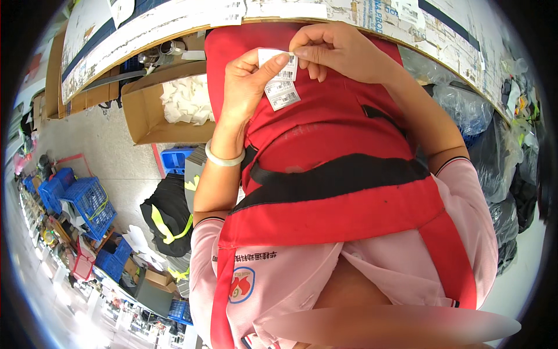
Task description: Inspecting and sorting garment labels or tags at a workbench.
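Observation:
A short strip of white printed labels (282,96) hangs over the lap of my red apron (314,134). My left hand (251,77) pinches its upper part between thumb and fingers, with a pale bangle on that wrist. From the other side my right hand (343,55) closes thumb and forefinger at the strip's top right edge. The remaining fingers of my right hand curl loosely below. The lower end of the strip dangles free and bends to the right. Just beyond both hands runs the edge of a worn white worktable (186,26).
A cardboard box (139,113) holding crumpled white scraps (186,100) stands left of my lap. Clear plastic bags (494,157) crowd the right side under the table. Blue crates (90,203) and a black bag with yellow-green straps (168,215) are on the floor at left.

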`<action>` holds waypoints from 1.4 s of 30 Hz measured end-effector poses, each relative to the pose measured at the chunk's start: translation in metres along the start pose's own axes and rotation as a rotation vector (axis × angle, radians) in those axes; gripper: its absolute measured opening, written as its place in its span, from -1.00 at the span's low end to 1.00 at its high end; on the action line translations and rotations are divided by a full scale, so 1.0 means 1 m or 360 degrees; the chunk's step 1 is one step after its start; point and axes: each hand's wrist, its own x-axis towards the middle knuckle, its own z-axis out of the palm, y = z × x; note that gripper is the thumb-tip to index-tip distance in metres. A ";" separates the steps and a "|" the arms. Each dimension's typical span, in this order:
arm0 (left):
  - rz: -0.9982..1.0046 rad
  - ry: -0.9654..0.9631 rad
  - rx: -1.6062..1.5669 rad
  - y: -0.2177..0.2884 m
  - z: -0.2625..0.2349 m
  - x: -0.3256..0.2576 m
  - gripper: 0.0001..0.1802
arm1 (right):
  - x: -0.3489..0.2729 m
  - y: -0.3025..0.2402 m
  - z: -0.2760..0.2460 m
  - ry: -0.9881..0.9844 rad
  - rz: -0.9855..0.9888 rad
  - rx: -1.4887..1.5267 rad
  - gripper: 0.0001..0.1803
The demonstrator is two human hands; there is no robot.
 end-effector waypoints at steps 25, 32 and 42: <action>-0.0145 -0.0234 -0.0406 -0.015 -0.015 0.006 -0.81 | 0.002 0.018 0.012 -0.0037 0.0110 0.0452 -0.77; -0.0097 -0.0221 -0.0442 -0.008 -0.004 0.005 -0.79 | -0.002 0.029 0.023 -0.0107 0.0304 0.0730 -0.75; -0.0010 0.0041 -0.0397 -0.017 -0.001 0.010 -0.86 | -0.001 0.017 0.008 0.0400 0.0154 0.0221 -0.76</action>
